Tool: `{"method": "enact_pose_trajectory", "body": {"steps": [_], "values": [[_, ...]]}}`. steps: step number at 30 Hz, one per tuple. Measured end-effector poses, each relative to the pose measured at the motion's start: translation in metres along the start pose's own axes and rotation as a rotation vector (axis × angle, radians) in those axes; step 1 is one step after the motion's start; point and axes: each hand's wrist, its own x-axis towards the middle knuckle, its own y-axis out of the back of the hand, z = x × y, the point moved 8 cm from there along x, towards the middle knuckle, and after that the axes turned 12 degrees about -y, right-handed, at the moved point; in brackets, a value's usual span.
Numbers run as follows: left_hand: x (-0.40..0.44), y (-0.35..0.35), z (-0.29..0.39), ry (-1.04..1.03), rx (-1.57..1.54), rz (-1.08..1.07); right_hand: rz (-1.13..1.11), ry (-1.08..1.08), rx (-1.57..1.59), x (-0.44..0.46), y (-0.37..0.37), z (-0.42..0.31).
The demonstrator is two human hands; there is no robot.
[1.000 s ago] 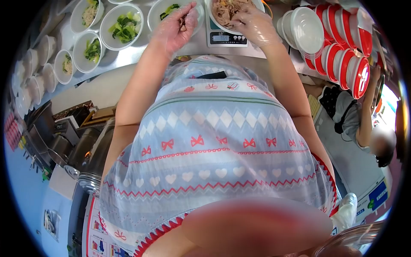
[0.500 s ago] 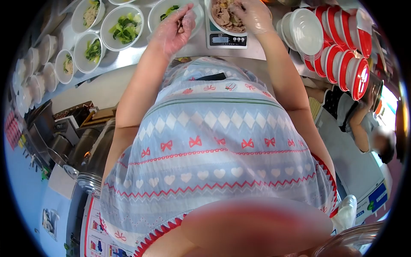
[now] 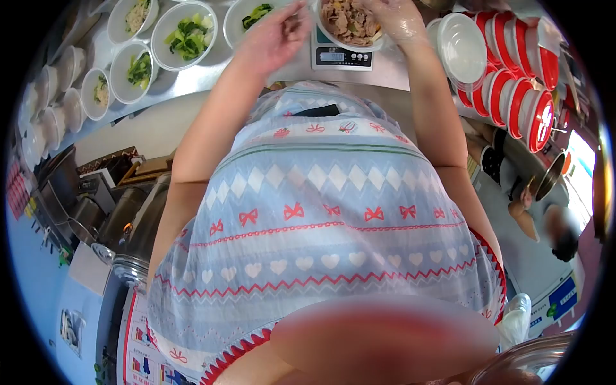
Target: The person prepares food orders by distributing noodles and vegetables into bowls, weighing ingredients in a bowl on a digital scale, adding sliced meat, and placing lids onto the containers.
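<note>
At the top of the head view, my left hand (image 3: 277, 40), in a clear glove, is blurred, its fingertips close to the left rim of the meat bowl. Whether it holds anything cannot be made out. My right hand (image 3: 403, 24), also gloved, is closed on the right rim of that white bowl (image 3: 321, 31), its fingertips partly cut off by the frame's edge. Sliced cooked meat (image 3: 350, 22) fills the bowl, which is over a digital scale (image 3: 343, 59). Partly behind my left hand is a bowl with leafy greens (image 3: 256, 16).
More white bowls of greens (image 3: 189, 38) line the metal counter (image 3: 192, 80). Stacked white bowls (image 3: 67, 115) stand at far left. Clear lids (image 3: 461, 48) and red-and-white containers (image 3: 513, 96) are on the right. Another person (image 3: 513, 186) holds a metal pan (image 3: 548, 176) nearby.
My left hand has moved right, away from the greens bowl toward the meat bowl. My right hand has gone from over the meat to the bowl's right rim. The other person has moved the pan.
</note>
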Motion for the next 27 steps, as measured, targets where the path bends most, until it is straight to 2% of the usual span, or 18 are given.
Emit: {"method": "enact_pose_trajectory", "body": {"steps": [1,2,4,5,7,8,9,12,14,15,16,18,20,22,23,25,26,27], "values": [[0.006,-0.014,-0.009,0.001,-0.003,-0.146,0.05,0.148,-0.031,-0.012,0.003,-0.028],[0.011,-0.034,-0.02,0.051,-0.149,-0.162,0.051,0.143,-0.028,-0.024,0.003,-0.047],[0.016,-0.048,-0.029,0.054,-0.152,-0.163,-0.218,0.106,0.245,-0.045,-0.01,-0.078],[0.019,-0.053,-0.03,0.051,-0.158,-0.165,-0.21,0.104,0.246,-0.047,-0.006,-0.078],[0.023,-0.057,-0.031,0.078,-0.163,-0.114,0.093,0.293,-0.068,-0.054,0.016,-0.09],[0.024,-0.055,-0.033,0.1,-0.171,-0.056,0.038,0.372,0.092,-0.054,0.022,-0.082],[0.024,-0.051,-0.035,0.122,-0.179,0.006,0.038,0.369,0.095,-0.049,0.026,-0.066],[0.026,-0.047,-0.033,0.176,-0.203,-0.007,0.25,0.318,0.232,-0.045,0.049,-0.014],[0.025,-0.041,-0.024,0.142,-0.232,-0.024,0.254,0.022,0.625,-0.038,0.057,0.036],[0.024,-0.036,-0.017,0.105,-0.264,-0.038,0.254,0.023,0.626,-0.039,0.071,0.051],[0.02,-0.03,-0.013,0.115,-0.331,-0.027,0.037,0.011,0.649,-0.036,0.074,0.064],[0.014,-0.018,0.0,0.093,-0.347,-0.071,-0.187,-0.001,0.669,-0.041,0.053,0.073],[0.002,-0.017,0.01,0.111,-0.424,-0.105,0.364,0.247,0.126,-0.062,0.044,0.051],[-0.002,-0.005,0.016,0.096,-0.398,-0.075,0.287,0.377,-0.261,-0.06,0.011,0.02],[-0.003,0.002,0.018,0.083,-0.373,-0.045,0.289,0.38,-0.26,-0.058,0.005,0.006],[-0.005,0.006,0.018,0.072,-0.412,-0.005,0.19,0.679,-0.555,-0.067,-0.022,-0.031],[-0.011,0.004,0.017,0.068,-0.409,-0.003,0.189,0.686,-0.553,-0.069,-0.022,-0.033],[-0.015,0.002,0.017,0.063,-0.406,-0.003,0.172,0.542,-0.631,-0.06,-0.023,-0.026]]}}
